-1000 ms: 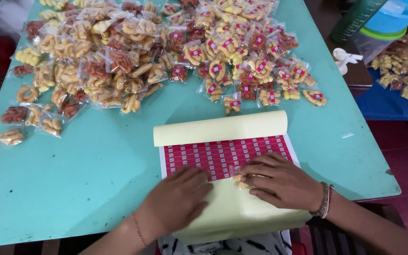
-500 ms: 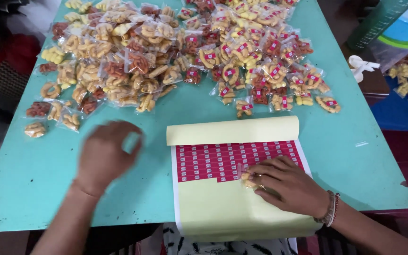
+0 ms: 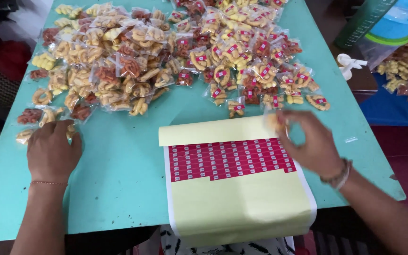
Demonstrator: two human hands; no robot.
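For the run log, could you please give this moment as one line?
left hand: on snack packet at table edge | right hand: holds small packet above sticker sheet | packet pile: behind

You have bare table point(image 3: 119, 179) between your left hand point(image 3: 53, 148) and the sticker sheet point(image 3: 232, 184), open for a pass. Ahead, the heap of snack packets point(image 3: 166, 52) blocks the far half. Your right hand point(image 3: 308, 141) sits just short of it, seemingly pinching one packet.
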